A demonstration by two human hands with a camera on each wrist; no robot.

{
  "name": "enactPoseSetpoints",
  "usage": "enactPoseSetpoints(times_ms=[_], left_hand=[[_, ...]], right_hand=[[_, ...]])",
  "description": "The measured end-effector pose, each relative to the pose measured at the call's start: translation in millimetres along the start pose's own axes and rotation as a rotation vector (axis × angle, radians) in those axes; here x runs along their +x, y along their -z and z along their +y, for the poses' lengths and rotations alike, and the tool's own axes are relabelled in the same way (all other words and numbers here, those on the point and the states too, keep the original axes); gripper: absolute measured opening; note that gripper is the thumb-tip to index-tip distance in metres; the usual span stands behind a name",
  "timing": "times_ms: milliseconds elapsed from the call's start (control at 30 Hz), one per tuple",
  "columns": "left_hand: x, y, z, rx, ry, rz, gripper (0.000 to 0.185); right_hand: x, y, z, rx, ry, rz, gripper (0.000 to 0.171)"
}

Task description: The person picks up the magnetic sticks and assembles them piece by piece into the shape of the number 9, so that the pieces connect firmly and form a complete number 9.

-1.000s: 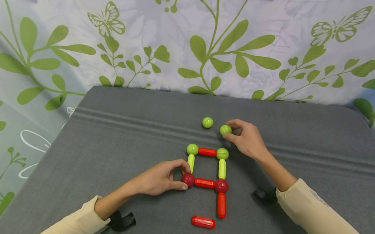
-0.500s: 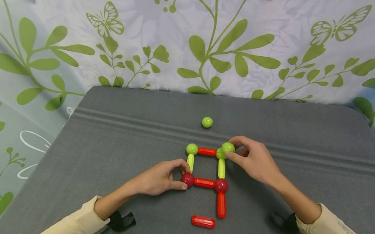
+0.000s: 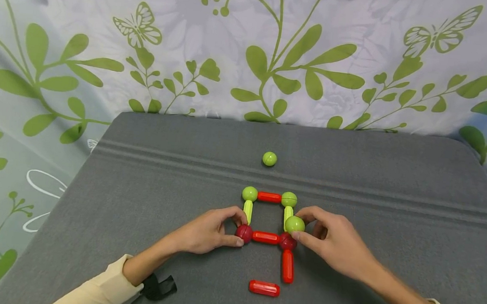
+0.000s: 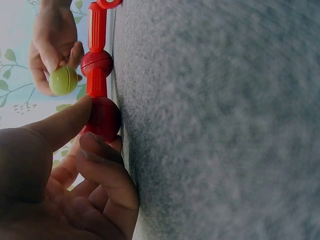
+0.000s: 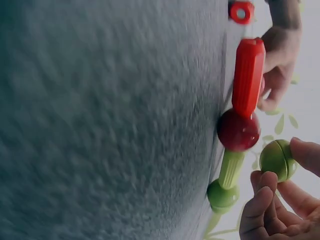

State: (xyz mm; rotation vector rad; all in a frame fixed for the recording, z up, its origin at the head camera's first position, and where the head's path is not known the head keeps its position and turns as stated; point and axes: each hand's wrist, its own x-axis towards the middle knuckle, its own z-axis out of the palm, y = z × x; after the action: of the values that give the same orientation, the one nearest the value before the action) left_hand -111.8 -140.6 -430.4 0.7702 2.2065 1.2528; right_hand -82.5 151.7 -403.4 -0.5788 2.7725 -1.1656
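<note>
A flat frame of magnetic rods and balls lies on the grey mat: green balls at the far corners, a red rod between them, green rods down the sides. My left hand pinches the near left red ball. My right hand pinches a loose green ball just above the near right red ball. A red rod runs from that red ball toward me.
One more green ball sits alone farther back on the mat. A loose red rod lies near me, below the frame. A leaf-patterned cloth hangs behind the mat's far edge.
My right hand picked up a green ball from the far side and carried it toward me, past the frame's far right corner, down to the near right red ball. The left hand stayed put.
</note>
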Motion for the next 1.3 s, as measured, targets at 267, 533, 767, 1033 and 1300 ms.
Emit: enactPoseSetpoints(times_ms=[267, 533, 767, 1033, 1300], left_hand=[[0.5, -0.2, 0.0, 0.006, -0.001, -0.002, 0.028], [0.8, 0.8, 1.4, 0.007, 0.009, -0.004, 0.029], [0.1, 1.9, 2.9, 0.036, 0.008, -0.001, 0.028], [-0.2, 1.9, 2.8, 0.059, -0.003, 0.004, 0.028], [-0.2, 0.9, 3.9, 0.068, 0.009, 0.006, 0.029]], right_hand=[[-21, -7, -6, 0.012, 0.019, -0.035, 0.023], [-41, -11, -5, 0.035, 0.052, -0.078, 0.019], [-48, -13, -7, 0.091, 0.083, -0.142, 0.02], [-52, -18, -5, 0.173, 0.234, -0.167, 0.022], [-53, -18, -5, 0.284, 0.187, -0.322, 0.019]])
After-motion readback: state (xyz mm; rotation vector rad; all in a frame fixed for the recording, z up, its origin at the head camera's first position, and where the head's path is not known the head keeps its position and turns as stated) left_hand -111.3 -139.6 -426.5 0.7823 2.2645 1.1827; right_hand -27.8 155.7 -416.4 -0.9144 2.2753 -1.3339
